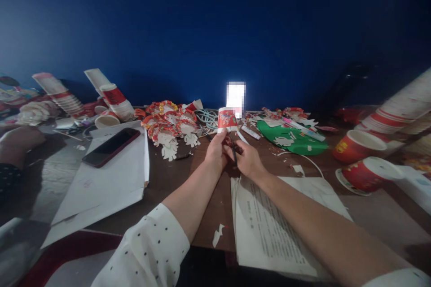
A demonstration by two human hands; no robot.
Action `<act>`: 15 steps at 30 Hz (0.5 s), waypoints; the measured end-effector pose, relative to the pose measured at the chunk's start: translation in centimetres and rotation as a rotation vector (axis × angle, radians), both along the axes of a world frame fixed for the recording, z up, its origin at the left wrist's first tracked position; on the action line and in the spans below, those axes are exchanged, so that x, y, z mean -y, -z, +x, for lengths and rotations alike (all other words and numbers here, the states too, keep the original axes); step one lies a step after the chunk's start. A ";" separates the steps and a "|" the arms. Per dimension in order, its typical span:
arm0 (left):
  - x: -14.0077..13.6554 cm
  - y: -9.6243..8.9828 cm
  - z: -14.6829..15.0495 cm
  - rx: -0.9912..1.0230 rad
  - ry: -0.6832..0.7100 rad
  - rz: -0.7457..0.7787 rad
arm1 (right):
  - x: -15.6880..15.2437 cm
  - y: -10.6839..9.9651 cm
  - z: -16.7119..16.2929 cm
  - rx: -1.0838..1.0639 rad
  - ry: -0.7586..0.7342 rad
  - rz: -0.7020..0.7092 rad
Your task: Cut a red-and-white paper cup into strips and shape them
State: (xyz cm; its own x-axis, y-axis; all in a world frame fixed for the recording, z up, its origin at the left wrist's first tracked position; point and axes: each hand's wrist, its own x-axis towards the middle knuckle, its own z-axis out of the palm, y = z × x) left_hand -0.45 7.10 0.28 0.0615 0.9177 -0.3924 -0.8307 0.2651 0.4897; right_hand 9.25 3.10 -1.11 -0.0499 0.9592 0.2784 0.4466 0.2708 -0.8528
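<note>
A red and white paper cup (226,119) with a printed pattern is held up off the table in my left hand (215,154). The left fingers are closed around its lower part. Close beside it, my right hand (248,157) is closed on dark scissors (235,151); only part of them shows between the hands, and the blades are hard to make out. Both hands are almost touching, just below the cup. Under my right forearm lies a stack of printed paper (262,228). Small white paper scraps (218,235) lie on the brown table (210,206) nearer to me.
Left are a phone (111,147) on white paper (97,193), stacked cups (117,102) and another person's arm (20,145). Red cut-paper pieces (168,121) lie behind. A green disc (292,139) with scraps and pens, and red cups (358,145), sit right. A blue wall (202,31) rises behind.
</note>
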 end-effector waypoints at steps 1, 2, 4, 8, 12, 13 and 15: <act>0.0 0.0 0.0 0.003 0.005 0.008 | 0.0 0.0 0.0 -0.008 -0.001 0.001; 0.0 0.0 0.0 0.005 0.008 0.011 | 0.1 -0.1 -0.1 -0.016 -0.001 -0.002; 0.1 0.0 0.1 0.006 0.006 0.012 | 0.1 -0.3 -0.1 -0.029 -0.001 -0.005; 0.1 0.0 0.1 0.002 -0.001 0.020 | 0.3 -0.8 -0.2 0.005 0.015 0.028; 0.2 -0.1 -0.1 0.012 0.030 0.044 | 0.5 -1.0 -0.2 0.006 0.013 0.030; 0.3 -0.1 -0.1 0.012 0.033 0.044 | 0.5 -1.0 -0.2 -0.003 0.012 0.029; 0.3 -0.2 -0.1 -0.012 0.045 0.012 | 0.4 -0.8 -0.3 -0.019 0.015 0.032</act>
